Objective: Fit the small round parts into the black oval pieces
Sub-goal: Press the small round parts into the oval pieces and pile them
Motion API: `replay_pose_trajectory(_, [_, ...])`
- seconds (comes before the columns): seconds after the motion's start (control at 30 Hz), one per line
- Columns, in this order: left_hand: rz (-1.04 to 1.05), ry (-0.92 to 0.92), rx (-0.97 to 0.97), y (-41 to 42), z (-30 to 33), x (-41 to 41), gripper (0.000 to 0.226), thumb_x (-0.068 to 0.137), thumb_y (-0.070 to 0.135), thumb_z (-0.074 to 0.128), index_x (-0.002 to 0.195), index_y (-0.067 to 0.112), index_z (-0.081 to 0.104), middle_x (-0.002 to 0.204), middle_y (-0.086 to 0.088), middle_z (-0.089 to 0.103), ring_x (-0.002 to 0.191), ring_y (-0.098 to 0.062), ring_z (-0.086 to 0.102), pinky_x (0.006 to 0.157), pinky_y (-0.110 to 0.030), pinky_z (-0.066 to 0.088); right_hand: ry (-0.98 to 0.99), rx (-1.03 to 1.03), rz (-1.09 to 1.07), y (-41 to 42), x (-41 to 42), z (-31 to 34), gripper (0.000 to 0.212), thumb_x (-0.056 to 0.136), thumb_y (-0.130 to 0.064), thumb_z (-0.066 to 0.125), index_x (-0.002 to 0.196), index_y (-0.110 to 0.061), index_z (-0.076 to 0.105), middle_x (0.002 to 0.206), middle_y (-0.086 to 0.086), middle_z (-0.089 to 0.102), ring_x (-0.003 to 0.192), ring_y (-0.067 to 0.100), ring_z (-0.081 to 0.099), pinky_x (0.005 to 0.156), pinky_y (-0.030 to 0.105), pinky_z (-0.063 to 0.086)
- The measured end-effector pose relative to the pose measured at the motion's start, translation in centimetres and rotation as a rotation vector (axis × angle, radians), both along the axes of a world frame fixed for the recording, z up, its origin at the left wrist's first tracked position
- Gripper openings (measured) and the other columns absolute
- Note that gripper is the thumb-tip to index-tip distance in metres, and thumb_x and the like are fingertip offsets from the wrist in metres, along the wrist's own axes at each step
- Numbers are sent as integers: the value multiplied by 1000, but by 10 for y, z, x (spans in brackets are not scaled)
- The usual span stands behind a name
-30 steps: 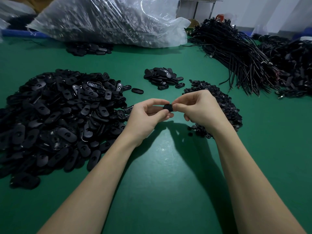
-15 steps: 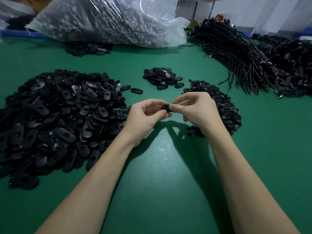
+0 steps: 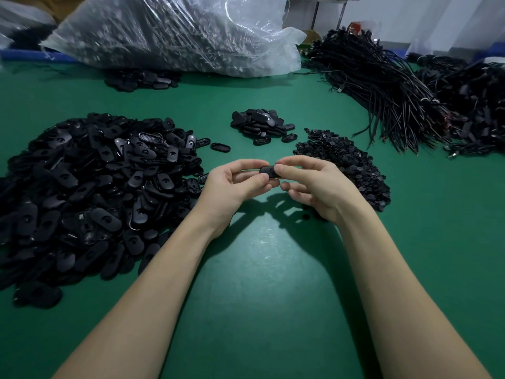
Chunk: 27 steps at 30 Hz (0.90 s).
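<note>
Here, left hand [image 3: 232, 184] and right hand [image 3: 314, 184] pinch one black oval piece [image 3: 267, 170] between them.

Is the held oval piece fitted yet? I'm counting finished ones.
Cannot tell: the left hand and right hand pinch the oval piece, covering its hole.

Two bare forearms are showing from the lower edge of the view up to the wrists, with no sleeves reaching into sight. The left hand [image 3: 232, 184] and the right hand [image 3: 317, 187] are wearing no gloves. The wrists and the fingers [image 3: 293, 162] are carrying no watch, band or ring where they are showing. The fingernails that are facing the camera are looking short and plain. The rest of the person is lying outside the view.
</note>
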<state>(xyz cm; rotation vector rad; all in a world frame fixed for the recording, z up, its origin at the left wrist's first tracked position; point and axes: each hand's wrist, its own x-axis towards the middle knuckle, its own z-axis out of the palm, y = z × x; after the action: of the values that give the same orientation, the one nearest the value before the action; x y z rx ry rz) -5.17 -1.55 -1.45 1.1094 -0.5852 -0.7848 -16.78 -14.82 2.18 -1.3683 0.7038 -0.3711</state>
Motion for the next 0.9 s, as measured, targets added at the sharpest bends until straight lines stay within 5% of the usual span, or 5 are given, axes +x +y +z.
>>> replay_pose_trajectory(0.17, [79,-26,14,-3,0,-3,22,88,-7,69,107,4,68,97,-13,78,95,-27,76,84,-25,59,25,-590,-114,9,6,1,2,85,-16,83,85,-16,81,75,-5,77,63,11,73,56,23,59])
replay_pose_trajectory(0.37, [115,-42,27,-4,-1,-6,21,88,-5,71,105,6,68,91,-11,78,91,-24,77,80,-23,58,161,-812,-87,9,8,4,6,90,-25,78,84,-27,77,82,-14,73,57,7,70,54,17,53])
replay_pose_trajectory(0.7, [110,-32,18,-5,-2,-5,23,87,-6,71,107,4,67,93,-12,78,92,-27,76,83,-26,59,172,-743,-73,9,7,6,10,95,-20,68,90,-22,75,67,-13,67,45,0,57,47,15,44])
replay_pose_trajectory(0.9, [98,-63,23,-4,-2,-5,23,88,-6,70,108,4,68,94,-13,78,92,-26,76,82,-24,59,105,-556,-81,4,3,6,11,93,-16,69,86,-19,78,66,-1,67,57,14,58,53,23,48])
